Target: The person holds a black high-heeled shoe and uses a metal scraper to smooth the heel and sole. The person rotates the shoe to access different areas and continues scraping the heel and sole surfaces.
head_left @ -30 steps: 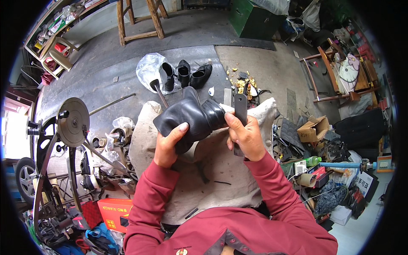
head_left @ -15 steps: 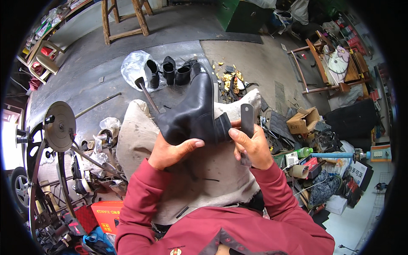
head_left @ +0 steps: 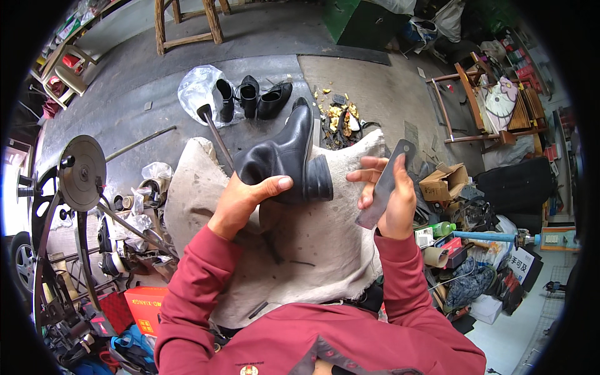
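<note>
My left hand (head_left: 244, 197) grips a black leather ankle boot (head_left: 284, 156) by its shaft, heel end toward me and toe pointing away. The boot lies over a dirty beige cloth (head_left: 312, 244) spread across my lap. My right hand (head_left: 390, 200) holds a flat grey metal blade (head_left: 384, 184) upright, a short way right of the boot's heel and apart from it. Both sleeves are dark red.
Three black shoes (head_left: 250, 97) sit on a clear plastic bag on the concrete floor ahead, beside a metal shoe stand post (head_left: 215, 134). A wheel-driven machine (head_left: 78, 175) stands at left. Scraps lie ahead; boxes, a bottle and clutter at right; wooden stool legs (head_left: 187, 25) at top.
The boot has been turned and lowered onto the lap cloth, sole side down. My right hand with the blade has drawn away from the heel to the right.
</note>
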Available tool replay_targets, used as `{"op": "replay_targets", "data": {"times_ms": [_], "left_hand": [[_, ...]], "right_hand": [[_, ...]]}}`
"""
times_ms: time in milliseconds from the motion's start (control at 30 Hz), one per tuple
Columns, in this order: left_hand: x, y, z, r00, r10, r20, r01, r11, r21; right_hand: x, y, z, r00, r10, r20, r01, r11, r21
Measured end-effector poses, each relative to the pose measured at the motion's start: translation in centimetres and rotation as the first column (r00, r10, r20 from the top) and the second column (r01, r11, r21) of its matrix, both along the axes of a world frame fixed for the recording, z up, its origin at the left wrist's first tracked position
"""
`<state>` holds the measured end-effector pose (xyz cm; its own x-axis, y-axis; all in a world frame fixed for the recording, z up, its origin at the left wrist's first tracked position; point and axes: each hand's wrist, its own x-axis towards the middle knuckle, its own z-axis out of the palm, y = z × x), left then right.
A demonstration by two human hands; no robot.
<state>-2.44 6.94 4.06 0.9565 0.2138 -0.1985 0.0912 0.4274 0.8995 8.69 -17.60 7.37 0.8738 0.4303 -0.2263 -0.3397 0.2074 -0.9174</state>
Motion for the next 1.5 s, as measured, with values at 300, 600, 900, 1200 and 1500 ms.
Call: {"op": "replay_targets", "data": {"times_ms": [300,600,900,1200,1500], "left_hand": [[2.0,0.5,1.4,0.999,-0.032,-0.04,0.032,0.999,-0.008],[4.9,0.8,0.2,0.996,0.084,0.011,-0.083,0.994,-0.072],[5.8,0.5,-1.0,0.993,0.119,-0.004,-0.119,0.992,-0.051],[6.4,-0.2,-1.6,0.982,0.19,0.01,-0.19,0.982,0.011],[6.5,0.0,-1.8,0.979,0.194,0.065,-0.194,0.981,0.004]], "right_hand": [[3.7,3.5,-1.3,0.952,0.102,-0.288,0.047,0.883,0.468],[6.1,7.8,-2.2,0.946,-0.043,-0.323,0.237,0.77,0.593],[7.6,9.9,-3.1,0.947,-0.078,-0.312,0.27,0.721,0.639],[7.5,10.7,-3.4,0.956,-0.102,-0.274,0.249,0.775,0.58],[7.6,11.1,-3.7,0.953,-0.079,-0.291,0.243,0.773,0.587]]}}
